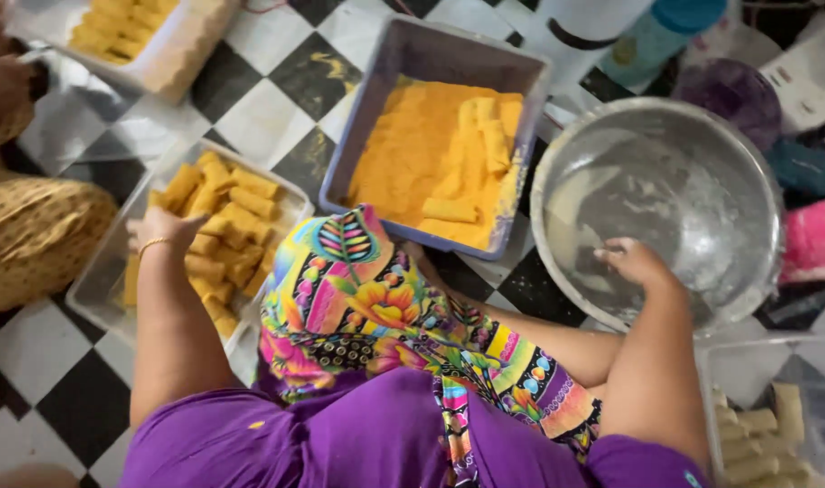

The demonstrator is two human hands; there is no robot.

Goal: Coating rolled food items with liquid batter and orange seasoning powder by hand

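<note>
**Two hands at work among trays of coated rolls on a checkered floor**

The black-and-white checkered floor (268, 99) carries everything here. The largest vessel on it is the round steel bowl (702, 154), wet and streaked with a thin pale batter, and it serves as the landmark. The right hand (638, 264) rests inside the bowl's near rim, palm down, fingers spread loosely and holding nothing.

Just left of the bowl sits the blue-grey rectangular tub (376, 90), its floor covered in orange crumbs (403, 154); several crumbed rolls (480, 136) lie at the end of the tub nearest the bowl. Farther left of the bowl, beyond the tub, stands a clear plastic tray (101, 280) piled with coated rolls (227, 221) in yellow-orange. The left hand (164, 228), a thin gold bangle at its wrist, lies on that pile with the fingers curled over the rolls; whether they grip one cannot be told.

Well to the upper left of the bowl, a second clear tray (173, 54) holds more coated rolls. Below the bowl, at the lower right, a clear container (747, 361) holds pale uncoated rolls (751, 434). Above the bowl stands a teal-capped bottle (661, 32). At the far left another person's patterned yellow garment (33, 235) shows.
</note>
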